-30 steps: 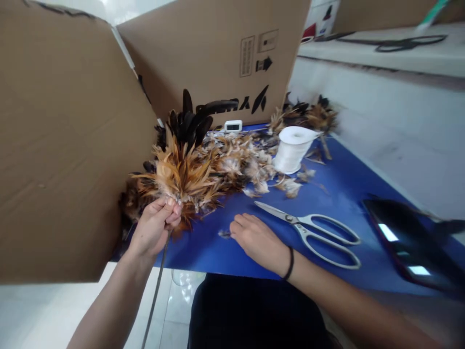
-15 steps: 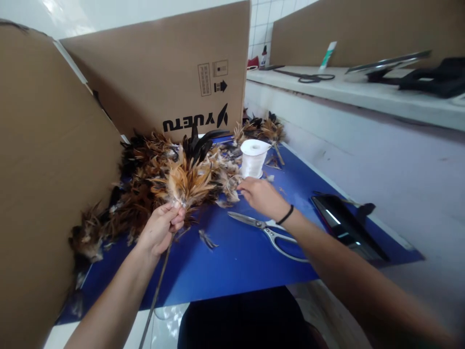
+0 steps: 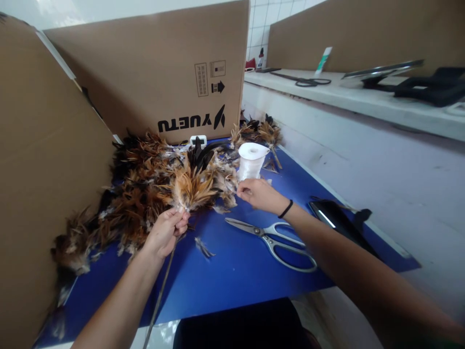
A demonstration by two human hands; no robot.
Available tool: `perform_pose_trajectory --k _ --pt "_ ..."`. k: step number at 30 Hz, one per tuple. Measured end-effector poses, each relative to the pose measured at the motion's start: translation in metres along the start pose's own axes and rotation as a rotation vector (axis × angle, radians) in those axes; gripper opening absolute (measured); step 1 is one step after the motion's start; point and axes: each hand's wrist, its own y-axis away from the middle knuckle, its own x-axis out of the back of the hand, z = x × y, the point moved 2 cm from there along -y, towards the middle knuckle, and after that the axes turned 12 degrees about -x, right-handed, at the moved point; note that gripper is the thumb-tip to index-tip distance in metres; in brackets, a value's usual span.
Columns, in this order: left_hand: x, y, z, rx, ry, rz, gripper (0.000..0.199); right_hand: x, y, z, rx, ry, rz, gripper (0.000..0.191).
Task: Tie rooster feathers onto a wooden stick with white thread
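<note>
My left hand is closed round the neck of a feather duster, its tan and black feathers fanning out above my fingers. The duster's thin stick runs down past the table's front edge. Fingertips pinched together, my right hand is just in front of a white spool of thread or ribbon. Whatever lies between those fingertips is too small to make out. Below my right hand, silver scissors lie on the blue table with the blades pointing left.
A heap of brown feathers covers the table's left side. Cardboard panels stand left and behind. A dark phone-like device lies at the right. The ledge holds black scissors and a white-green tube.
The view has shifted slightly, bringing a small white device behind the feathers into sight. Both hands keep nearly the same pose, with the feather duster still in my left hand.
</note>
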Motion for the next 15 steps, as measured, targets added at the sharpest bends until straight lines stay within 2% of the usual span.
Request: perform_pose_trajectory --k 3,5,8,10,13,15 --pt "0.004 0.000 -0.001 0.010 0.005 0.003 0.033 0.020 -0.012 -0.015 -0.032 -0.273 -0.094 0.011" --pt "0.006 0.000 -0.002 0.021 0.009 -0.004 0.031 0.035 -0.030 -0.028 -0.011 -0.335 -0.064 0.012" --pt "0.007 0.002 -0.004 0.043 0.016 -0.020 0.029 0.054 -0.070 -0.042 -0.023 -0.376 -0.046 0.017" --pt "0.007 0.004 -0.005 0.057 0.017 -0.021 0.031 0.064 -0.102 -0.042 -0.104 -0.502 -0.059 0.021" --pt "0.006 0.006 -0.006 0.073 0.015 -0.015 0.035 0.081 -0.139 -0.024 -0.284 -0.704 0.110 0.015" --pt "0.006 0.006 -0.007 0.070 0.018 -0.007 0.035 0.095 -0.149 -0.002 -0.340 -0.746 0.250 0.024"
